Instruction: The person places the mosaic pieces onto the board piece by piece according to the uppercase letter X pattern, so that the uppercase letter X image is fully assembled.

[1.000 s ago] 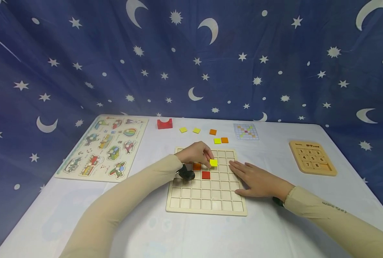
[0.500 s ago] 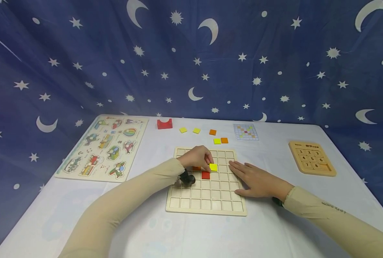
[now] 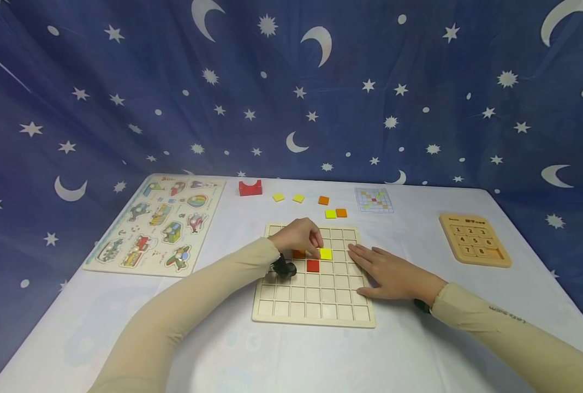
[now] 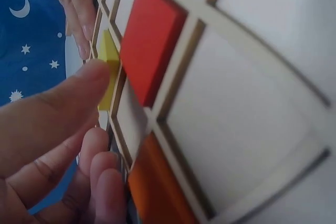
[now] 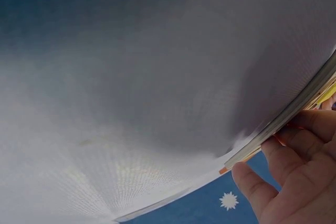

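Head camera overlooks the board [image 3: 313,280], wrist cameras nearer.

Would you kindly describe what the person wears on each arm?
The left sleeve and right sleeve are beige, the right bearing dark lettering. The left wrist device is black and rounded; the right wrist device is dark and partly hidden.

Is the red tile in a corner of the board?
No, the head view shows the red tile at the middle of the board.

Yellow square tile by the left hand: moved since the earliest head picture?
Yes: in the head view, the yellow square tile has moved downward, nearer the red square tile.
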The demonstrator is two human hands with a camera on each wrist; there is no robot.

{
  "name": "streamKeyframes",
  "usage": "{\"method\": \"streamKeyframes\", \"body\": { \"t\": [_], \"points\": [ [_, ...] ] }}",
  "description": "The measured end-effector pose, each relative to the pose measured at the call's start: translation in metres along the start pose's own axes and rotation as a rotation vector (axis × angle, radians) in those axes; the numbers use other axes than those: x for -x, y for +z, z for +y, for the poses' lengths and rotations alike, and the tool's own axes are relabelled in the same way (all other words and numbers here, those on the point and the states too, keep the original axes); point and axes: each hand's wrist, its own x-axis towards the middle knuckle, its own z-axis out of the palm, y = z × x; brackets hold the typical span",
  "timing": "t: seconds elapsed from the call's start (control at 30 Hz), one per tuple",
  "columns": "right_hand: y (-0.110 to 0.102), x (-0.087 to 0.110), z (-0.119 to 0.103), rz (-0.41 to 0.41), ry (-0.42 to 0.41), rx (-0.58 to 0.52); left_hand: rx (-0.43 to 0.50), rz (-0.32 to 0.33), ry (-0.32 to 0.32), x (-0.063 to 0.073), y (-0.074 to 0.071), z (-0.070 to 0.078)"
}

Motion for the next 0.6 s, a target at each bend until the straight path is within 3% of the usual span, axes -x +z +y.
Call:
{"method": "streamKeyframes", "body": {
  "t": [0.37,0.6],
  "points": [
    [0.000,0.000,0.000,-0.010,0.020,-0.002,-0.022,-0.001,-0.013,-0.005,0.002,0.000],
    [-0.001,0.000,-0.002,-0.023,0.023,-0.009,0.038,0.026,0.000,-0.013,-0.011,-0.004]
  ]
}}
